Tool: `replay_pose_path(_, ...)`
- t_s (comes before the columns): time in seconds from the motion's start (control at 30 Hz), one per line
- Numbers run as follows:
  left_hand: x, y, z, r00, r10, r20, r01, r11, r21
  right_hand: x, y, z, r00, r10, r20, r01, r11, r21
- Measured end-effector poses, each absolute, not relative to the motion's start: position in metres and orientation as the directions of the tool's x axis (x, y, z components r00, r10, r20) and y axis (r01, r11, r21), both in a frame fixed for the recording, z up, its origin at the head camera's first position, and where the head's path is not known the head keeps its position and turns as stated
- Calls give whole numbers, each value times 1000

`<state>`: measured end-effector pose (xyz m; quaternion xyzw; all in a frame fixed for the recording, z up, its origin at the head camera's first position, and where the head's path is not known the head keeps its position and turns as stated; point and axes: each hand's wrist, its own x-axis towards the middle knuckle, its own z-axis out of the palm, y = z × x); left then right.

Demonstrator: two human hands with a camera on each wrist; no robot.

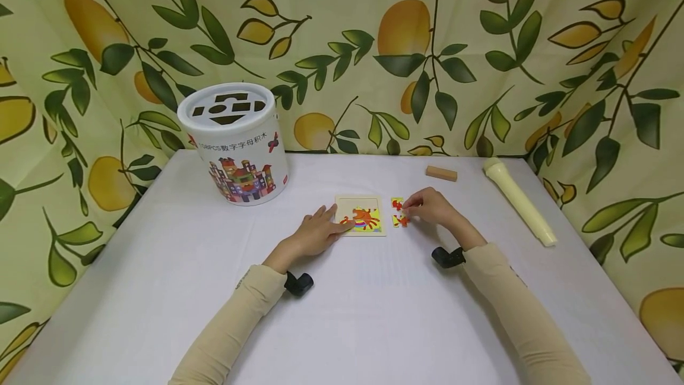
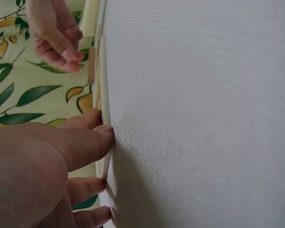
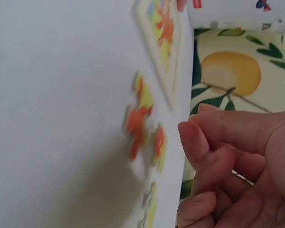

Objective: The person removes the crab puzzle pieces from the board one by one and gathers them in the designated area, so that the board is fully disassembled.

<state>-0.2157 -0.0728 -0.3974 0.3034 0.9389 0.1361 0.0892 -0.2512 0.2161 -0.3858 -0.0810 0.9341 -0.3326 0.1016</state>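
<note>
A small square jigsaw board (image 1: 360,201) with a light wooden rim lies on the white table, its picture partly filled in with orange, yellow and purple. My left hand (image 1: 315,233) rests on its left side, fingers extended and the thumb on the lower edge. To the right of the board lie several loose puzzle pieces (image 1: 397,204) in red, orange and yellow; they look blurred in the right wrist view. Just above them hovers my right hand (image 1: 430,207), thumb and forefinger tips close together, other fingers loosely bent. Nothing shows between those fingertips (image 3: 192,137).
A white block tub (image 1: 235,141) with a shape-hole lid stands at the back left. Back right of the pieces lies a small wooden block (image 1: 441,173). Farther right is a cream microphone-shaped stick (image 1: 519,201). A fruit-patterned curtain (image 1: 342,76) borders the table.
</note>
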Motion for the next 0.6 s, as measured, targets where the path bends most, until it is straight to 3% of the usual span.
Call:
replay_pose_path(0.33,-217,-73,-398,-796,600,-75,553,773,309,-267,158,-379,-922,-349,-166,-160,736,-658)
replay_pose_path(0.6,-218,-73,-399,-806,584,-93,533,786,314,-268,129,-389,-931,-344,-118,-205,764,-612)
